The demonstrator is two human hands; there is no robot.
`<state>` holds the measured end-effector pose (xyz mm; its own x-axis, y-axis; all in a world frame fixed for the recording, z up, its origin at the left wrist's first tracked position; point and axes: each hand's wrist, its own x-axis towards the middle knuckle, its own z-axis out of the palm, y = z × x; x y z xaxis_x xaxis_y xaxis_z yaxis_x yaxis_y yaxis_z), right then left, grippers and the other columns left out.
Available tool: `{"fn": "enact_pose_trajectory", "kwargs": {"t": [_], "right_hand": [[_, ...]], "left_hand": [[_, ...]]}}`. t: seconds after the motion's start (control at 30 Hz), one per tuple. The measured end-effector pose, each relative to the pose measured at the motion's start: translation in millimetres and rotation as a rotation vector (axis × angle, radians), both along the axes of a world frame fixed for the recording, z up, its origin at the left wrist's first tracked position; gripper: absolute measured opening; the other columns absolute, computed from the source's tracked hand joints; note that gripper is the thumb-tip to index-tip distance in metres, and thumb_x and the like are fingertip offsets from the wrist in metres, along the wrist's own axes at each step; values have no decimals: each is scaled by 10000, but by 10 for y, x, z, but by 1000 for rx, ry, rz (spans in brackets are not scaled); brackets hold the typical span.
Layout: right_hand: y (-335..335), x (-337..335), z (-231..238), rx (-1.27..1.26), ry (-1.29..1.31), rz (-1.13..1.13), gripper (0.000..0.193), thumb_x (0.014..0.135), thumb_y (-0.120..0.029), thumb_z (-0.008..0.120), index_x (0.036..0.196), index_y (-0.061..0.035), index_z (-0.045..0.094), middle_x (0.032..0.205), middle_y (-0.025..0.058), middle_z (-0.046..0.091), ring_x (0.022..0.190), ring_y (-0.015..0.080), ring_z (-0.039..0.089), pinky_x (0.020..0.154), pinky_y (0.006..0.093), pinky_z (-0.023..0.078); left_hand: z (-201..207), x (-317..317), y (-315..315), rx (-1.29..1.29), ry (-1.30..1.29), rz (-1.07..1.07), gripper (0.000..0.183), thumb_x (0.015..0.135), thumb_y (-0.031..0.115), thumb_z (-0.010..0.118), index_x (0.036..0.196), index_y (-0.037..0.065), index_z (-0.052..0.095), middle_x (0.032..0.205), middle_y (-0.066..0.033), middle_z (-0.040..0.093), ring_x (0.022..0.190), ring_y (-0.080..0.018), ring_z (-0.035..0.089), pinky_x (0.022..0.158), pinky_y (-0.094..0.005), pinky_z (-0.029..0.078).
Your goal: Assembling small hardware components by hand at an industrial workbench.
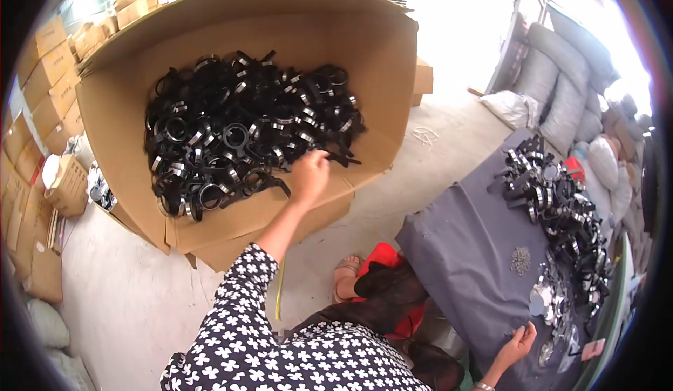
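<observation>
- Black ring-shaped parts with shiny silver bands (238, 135) lie, in the head view, as a big loose heap inside a large open brown cardboard carton (384, 103), which is in front of the person and to the left.
- The left hand (310, 175) reaches over the near side of this carton, and is at the near right edge of the heap. Its fingers are bent inward, close to the nearest black pieces; most of the heap lies beyond the hand and to its left. I cannot tell if the fingers have hold of a part.
- The right hand (517, 343) is low over a table covered with dark grey cloth (449, 251), its fingers half curled. I cannot tell whether something is between them.
- Just beside this hand, to the right, are flat silvery pieces (540, 300); farther up the cloth is a small pile of tiny metal bits (520, 260).
- Along the far right side of the table lies a second heap of similar black parts (554, 194), its upper end well apart from the right hand.
</observation>
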<state>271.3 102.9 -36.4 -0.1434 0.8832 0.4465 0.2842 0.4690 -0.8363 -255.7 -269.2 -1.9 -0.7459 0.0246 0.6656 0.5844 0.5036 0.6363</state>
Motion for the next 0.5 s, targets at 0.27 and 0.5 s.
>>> {"fn": "enact_pose_trajectory", "kwargs": {"t": [0.27,0.5], "right_hand": [[3,44,80,-22,32,-24,257,925,-28,513,1176,9,553,1071,60,596,904,117,564,722,230,458],[-362,-380,674,225,-376,-215,244,789,-90,605,1021,-26,646,967,194,658,863,370,639,749,421,496]], "left_hand": [[242,-818,-533,-510,140,450,221,717,134,660,932,90,643,922,-110,614,936,-319,579,766,-446,490],[-119,-1822,-1286,-580,-141,324,341,814,95,506,1125,88,644,1068,-198,642,981,-379,622,814,-449,508]]}}
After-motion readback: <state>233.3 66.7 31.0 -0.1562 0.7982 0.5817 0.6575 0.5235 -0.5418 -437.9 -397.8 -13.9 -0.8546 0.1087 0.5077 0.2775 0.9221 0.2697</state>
